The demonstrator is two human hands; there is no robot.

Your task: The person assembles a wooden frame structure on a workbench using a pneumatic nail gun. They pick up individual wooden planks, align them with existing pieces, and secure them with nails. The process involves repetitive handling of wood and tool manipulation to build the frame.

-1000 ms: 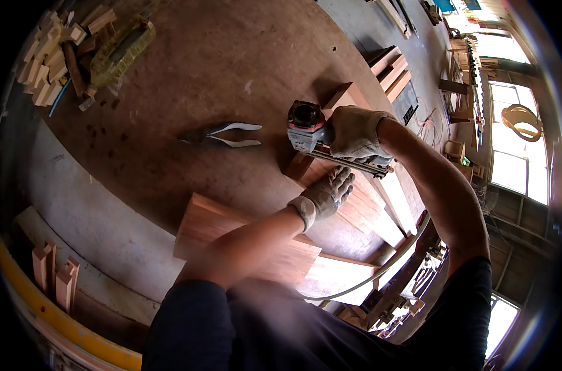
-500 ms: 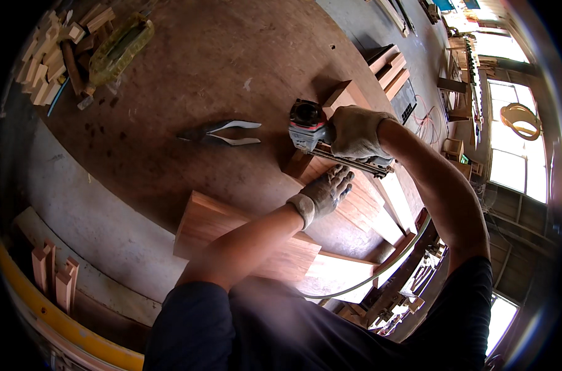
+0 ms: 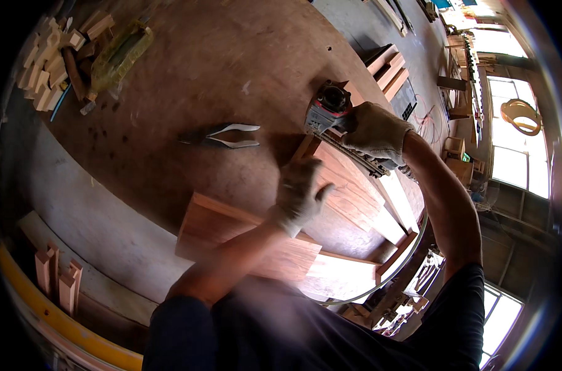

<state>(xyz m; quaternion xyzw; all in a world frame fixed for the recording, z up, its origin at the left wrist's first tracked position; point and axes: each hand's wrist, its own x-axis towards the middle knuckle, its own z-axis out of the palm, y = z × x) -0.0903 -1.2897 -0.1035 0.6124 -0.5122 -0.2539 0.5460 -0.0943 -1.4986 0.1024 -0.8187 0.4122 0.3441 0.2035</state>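
Nail gun point(image 3: 324, 119), one: grey body, red band, dark round cap; is being gripped in the gloved right hand point(image 3: 378, 131); its long, narrow magazine is slanting down to the right along the board's far side, contact not showing clearly.

Wooden board point(image 3: 346, 185), one: reddish-brown, grained; is lying on the brown worktop point(image 3: 231, 68), running from upper left to lower right, paling under glare; its left edge is sitting just beside the blurred, gloved left hand point(image 3: 298, 193).

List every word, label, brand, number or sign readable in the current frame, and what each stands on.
No text is legible enough to quote.
Nail gun in the right hand: pale marks on its housing, too small and blurred to read.
Pliers: no lettering can be made out.
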